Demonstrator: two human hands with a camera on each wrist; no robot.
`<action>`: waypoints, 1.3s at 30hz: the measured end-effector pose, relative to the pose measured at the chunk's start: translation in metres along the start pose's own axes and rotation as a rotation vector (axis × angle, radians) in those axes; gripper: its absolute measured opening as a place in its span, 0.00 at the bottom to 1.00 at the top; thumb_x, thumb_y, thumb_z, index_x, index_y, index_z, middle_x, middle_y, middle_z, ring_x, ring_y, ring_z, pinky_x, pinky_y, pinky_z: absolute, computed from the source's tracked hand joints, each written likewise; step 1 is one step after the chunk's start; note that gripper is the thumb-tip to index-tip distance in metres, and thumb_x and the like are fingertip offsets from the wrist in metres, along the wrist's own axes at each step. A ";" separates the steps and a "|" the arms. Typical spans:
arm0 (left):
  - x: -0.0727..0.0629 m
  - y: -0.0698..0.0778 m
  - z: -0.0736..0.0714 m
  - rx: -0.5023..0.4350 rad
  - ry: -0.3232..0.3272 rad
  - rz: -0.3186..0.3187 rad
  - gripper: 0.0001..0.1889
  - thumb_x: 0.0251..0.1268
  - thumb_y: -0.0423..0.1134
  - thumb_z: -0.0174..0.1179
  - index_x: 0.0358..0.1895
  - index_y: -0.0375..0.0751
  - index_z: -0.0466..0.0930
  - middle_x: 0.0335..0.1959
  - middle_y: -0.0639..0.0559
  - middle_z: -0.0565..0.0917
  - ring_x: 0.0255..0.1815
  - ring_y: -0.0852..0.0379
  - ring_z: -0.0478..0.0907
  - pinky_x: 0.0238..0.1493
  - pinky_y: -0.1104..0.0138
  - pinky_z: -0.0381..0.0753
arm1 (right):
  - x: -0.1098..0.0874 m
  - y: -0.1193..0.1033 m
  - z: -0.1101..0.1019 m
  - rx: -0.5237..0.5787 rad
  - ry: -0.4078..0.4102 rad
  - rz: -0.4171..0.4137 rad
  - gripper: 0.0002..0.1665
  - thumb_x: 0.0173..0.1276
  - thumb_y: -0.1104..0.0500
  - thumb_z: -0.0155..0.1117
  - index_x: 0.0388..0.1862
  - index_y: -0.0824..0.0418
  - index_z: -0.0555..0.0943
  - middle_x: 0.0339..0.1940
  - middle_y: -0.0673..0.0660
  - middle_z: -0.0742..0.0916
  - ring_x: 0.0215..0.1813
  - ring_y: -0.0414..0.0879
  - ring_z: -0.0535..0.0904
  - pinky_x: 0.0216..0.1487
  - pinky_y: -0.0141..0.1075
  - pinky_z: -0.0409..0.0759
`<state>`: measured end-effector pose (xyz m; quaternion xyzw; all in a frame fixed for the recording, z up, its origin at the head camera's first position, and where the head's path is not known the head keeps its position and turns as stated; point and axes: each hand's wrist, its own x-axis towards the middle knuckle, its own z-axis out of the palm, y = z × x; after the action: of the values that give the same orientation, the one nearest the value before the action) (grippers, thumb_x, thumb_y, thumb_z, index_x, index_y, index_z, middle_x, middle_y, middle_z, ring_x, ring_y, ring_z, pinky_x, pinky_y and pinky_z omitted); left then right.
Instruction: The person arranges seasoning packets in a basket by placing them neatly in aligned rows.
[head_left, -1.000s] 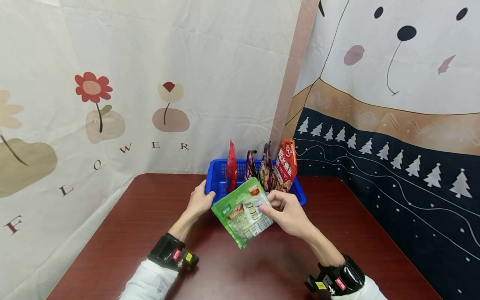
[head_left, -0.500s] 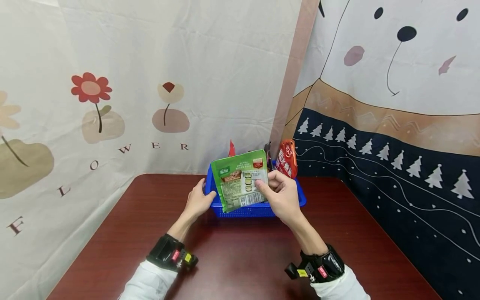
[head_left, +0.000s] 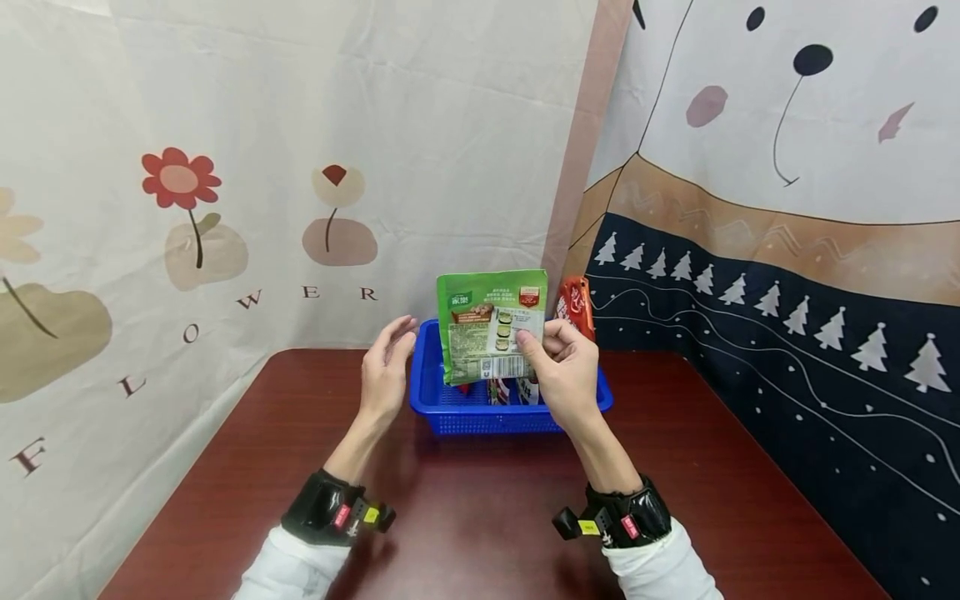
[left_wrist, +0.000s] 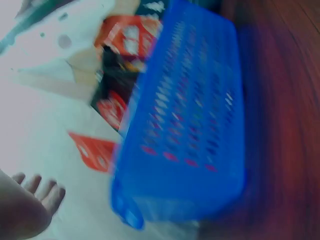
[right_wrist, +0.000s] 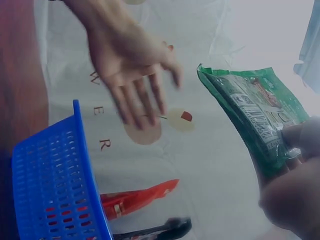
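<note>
My right hand [head_left: 568, 375] pinches a green food packet [head_left: 468, 337] by its right side, thumb on the printed face. The packet is upright, above the blue plastic basket [head_left: 495, 423]. My left hand [head_left: 384, 375] is beside the basket's left end, apart from it and holding nothing; its straight fingers [right_wrist: 142, 102] show in the right wrist view. Inside the basket stand a red packet [right_wrist: 135, 200], dark packets [left_wrist: 116, 75] and an orange-red packet [head_left: 574, 305]. In the head view the green packet hides most of them.
The basket sits toward the back of a dark red wooden table [head_left: 480, 517]. Behind it hangs a pale cloth [head_left: 450, 167] printed with flowers and letters. A dark cloth [head_left: 750, 367] with white trees hangs along the right side.
The green packet was tilted low before the basket; my right hand has raised and straightened it above. My left hand has let go of the basket's left rim and moved slightly left.
</note>
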<state>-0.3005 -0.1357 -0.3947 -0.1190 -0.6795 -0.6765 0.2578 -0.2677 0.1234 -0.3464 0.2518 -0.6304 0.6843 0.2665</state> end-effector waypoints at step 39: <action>-0.035 0.058 0.030 -0.127 -0.211 0.041 0.17 0.72 0.32 0.77 0.60 0.33 0.92 0.50 0.30 0.95 0.41 0.61 0.96 0.41 0.65 0.96 | -0.007 0.000 0.009 -0.023 0.008 -0.021 0.06 0.76 0.70 0.75 0.46 0.75 0.87 0.37 0.42 0.97 0.30 0.33 0.86 0.27 0.26 0.79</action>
<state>-0.2468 -0.0968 -0.3612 -0.2194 -0.6562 -0.6965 0.1905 -0.2627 0.1137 -0.3509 0.2527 -0.6343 0.6752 0.2791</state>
